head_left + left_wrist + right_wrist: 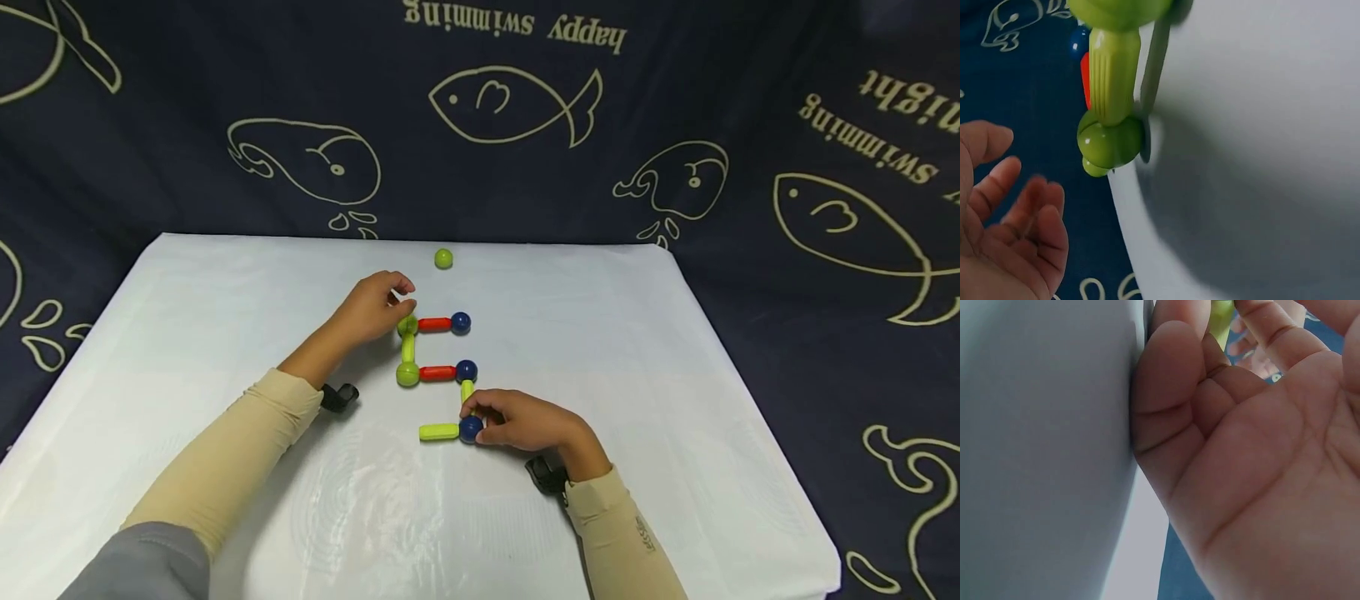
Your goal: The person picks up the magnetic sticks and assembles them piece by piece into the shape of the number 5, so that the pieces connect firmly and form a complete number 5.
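Observation:
A zigzag chain of magnetic rods and balls lies on the white table. My left hand (372, 310) is by its upper-left green ball (407, 324); in the left wrist view the loosely bent fingers (1050, 234) stand apart from the green ball (1110, 142) and hold nothing. From there a green rod (408, 348) runs to another green ball (407, 374). Red rods (437, 373) lead right to blue balls (467, 371). At the lower end my right hand (528, 419) holds the lowest blue ball (471, 429) between thumb and fingers. A yellow-green rod (438, 432) sticks out left from that ball.
A loose green ball (443, 258) sits near the table's far edge. The white-covered table (637, 350) is bordered by a dark cloth (517, 183) with fish drawings and lettering. Black wrist cameras (546, 475) hang under both wrists.

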Available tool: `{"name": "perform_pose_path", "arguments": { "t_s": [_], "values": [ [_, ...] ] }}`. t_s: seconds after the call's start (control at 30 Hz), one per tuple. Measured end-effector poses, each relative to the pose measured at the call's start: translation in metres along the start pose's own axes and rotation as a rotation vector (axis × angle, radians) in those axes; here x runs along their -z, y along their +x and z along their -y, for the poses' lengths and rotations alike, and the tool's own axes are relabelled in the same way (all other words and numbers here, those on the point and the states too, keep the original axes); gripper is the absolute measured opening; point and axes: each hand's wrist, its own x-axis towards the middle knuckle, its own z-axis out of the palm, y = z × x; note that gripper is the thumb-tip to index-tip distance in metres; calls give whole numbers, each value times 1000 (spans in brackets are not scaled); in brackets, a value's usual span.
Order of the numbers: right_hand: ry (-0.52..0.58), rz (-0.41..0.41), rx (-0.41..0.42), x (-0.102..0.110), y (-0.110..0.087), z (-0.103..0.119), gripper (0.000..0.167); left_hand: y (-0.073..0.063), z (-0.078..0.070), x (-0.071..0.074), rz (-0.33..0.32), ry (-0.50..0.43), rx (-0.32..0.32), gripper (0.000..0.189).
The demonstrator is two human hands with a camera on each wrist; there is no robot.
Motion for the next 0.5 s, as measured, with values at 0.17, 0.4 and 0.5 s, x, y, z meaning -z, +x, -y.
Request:
{"name": "perform_pose_path", "arguments": {
  "t_s": [0.17, 0.4, 0.5],
  "values": [
    [-10, -3, -2, 1, -2, 0, 25, 18, -6, 4, 18, 87, -28, 35],
    [-11, -3, 0, 1, -1, 0, 25, 43, -4, 2, 38, 153, -49, 39],
    [-10, -3, -10, 1, -2, 0, 25, 55, -1, 0, 54, 135, -53, 40]
  ]
}}
